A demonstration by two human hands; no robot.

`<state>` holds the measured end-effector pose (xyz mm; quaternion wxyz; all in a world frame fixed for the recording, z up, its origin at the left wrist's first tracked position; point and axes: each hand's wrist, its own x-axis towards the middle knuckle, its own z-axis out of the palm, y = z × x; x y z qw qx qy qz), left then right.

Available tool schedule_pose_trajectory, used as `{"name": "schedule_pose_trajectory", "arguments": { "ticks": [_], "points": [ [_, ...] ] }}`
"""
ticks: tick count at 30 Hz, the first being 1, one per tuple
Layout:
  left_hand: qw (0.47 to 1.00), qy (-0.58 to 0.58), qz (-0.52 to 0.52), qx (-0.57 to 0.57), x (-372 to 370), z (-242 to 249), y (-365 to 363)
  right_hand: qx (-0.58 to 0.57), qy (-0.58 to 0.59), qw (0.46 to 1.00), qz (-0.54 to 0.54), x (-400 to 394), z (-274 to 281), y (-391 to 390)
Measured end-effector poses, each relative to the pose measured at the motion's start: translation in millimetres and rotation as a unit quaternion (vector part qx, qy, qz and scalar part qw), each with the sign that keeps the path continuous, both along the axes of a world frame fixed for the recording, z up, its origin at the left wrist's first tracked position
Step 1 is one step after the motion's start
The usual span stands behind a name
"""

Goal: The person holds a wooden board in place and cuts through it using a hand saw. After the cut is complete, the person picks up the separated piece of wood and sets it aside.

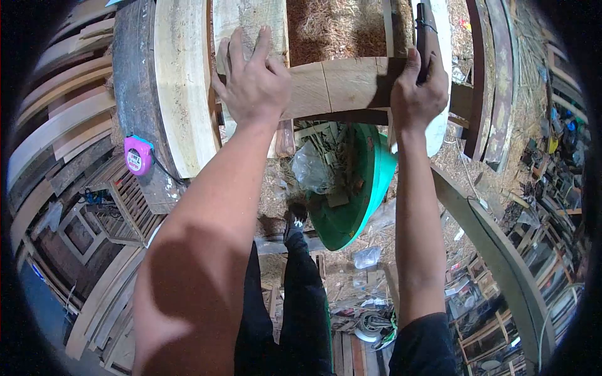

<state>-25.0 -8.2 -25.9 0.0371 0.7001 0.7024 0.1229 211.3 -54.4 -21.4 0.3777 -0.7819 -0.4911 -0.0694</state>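
Note:
A short wooden board (345,84) lies crosswise between my hands, with thin lines across its face. My left hand (254,84) is open, fingers spread over the board's left end and a pale plank (251,15) beyond it. At the right end, my right hand (421,94) is closed around a dark, narrow tool (427,34) that points away from me between thumb and fingers. A thin dark band or cord circles this tool; its lower part is hidden by my hand.
A pink tape measure (138,155) sits at left on a dark beam (135,75) beside a long pale plank (182,88). Below the board stands a green tub (376,188) with scraps and a plastic bag (310,168). Sawdust, timber and clutter surround my feet.

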Motion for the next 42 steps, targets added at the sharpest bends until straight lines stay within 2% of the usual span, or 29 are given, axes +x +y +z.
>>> {"name": "schedule_pose_trajectory", "arguments": {
  "ticks": [2, 4, 8, 42],
  "points": [
    [1.0, -0.006, 0.001, -0.009, 1, 0, 1, 0.027, -0.044, 0.999, -0.01, -1, -10, 8],
    [0.999, 0.027, -0.005, 0.018, 2, 0, -1, -0.015, -0.108, 0.994, 0.0, -2, -14, 7],
    [0.999, 0.026, -0.001, 0.02, 3, 1, 0, -0.04, -0.12, 0.992, -0.018, -4, -15, 10],
    [0.999, -0.028, -0.021, -0.02, 2, 6, 2, -0.134, -0.119, 0.984, -0.019, -1, -9, 11]
  ]
}}
